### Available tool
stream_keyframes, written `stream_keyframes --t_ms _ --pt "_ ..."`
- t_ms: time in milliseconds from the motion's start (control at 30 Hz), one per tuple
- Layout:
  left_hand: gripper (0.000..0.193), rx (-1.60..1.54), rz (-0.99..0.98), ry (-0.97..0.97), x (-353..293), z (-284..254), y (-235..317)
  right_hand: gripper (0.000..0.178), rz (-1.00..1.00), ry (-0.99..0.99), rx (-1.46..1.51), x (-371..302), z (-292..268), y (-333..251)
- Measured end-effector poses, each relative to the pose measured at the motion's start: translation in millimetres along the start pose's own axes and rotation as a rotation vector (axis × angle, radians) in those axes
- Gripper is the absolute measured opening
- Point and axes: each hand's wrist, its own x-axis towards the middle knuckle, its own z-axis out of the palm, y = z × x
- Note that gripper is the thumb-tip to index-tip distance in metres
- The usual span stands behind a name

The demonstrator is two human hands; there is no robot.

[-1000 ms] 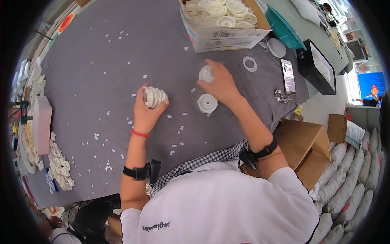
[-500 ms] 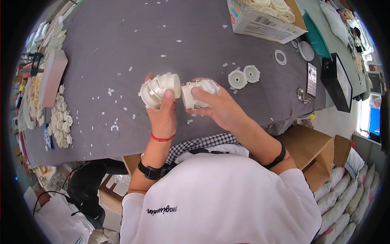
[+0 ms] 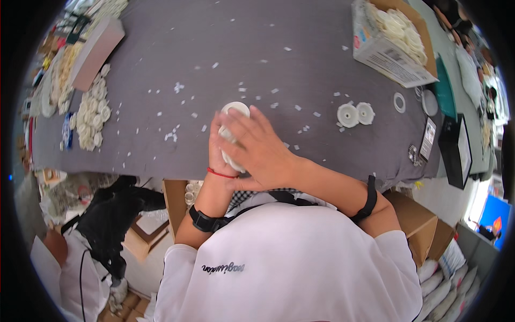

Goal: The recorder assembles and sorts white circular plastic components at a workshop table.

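Both my hands are together around a stack of white plastic caps (image 3: 232, 138) near the table's front edge. My left hand (image 3: 215, 153), with a red cord at its wrist, wraps the stack from the left and is mostly hidden behind it. Across the front lies my right hand (image 3: 264, 153), closed over the stack with its fingers stretched over the parts and slightly blurred. One round white end shows above the fingers; the rest is largely covered. To the right, two round white caps (image 3: 348, 115) lie side by side on the grey cloth.
Small white scraps (image 3: 178, 87) are scattered over the grey table (image 3: 177, 43). A cardboard box (image 3: 394, 59) of white parts stands far right, near a white ring (image 3: 399, 102), a phone (image 3: 427, 140) and a black box (image 3: 456, 153). Piled white parts (image 3: 92, 118) and a pink box (image 3: 98, 53) are left.
Two separate stacks, one per hand, have come together between my hands. My right hand has moved left, over my left hand's stack. The whole view has shifted.
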Motion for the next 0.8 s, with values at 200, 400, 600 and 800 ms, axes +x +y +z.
stream_keyframes --t_ms 200,400,600,800 --pt "0.052 0.21 0.273 0.223 -70 -54 41 0.076 -0.225 -0.305 0.297 23 26 -27" --pt "0.063 -0.296 0.331 0.152 -218 -105 85 0.058 0.193 0.014 0.393 2 -8 39" --pt "0.056 0.298 0.349 1.302 -369 -202 84 0.046 0.679 0.503 0.04 -81 -68 104" --pt "0.04 1.697 1.045 1.495 -226 -156 102 0.066 0.895 0.354 -0.721 -153 -107 132"
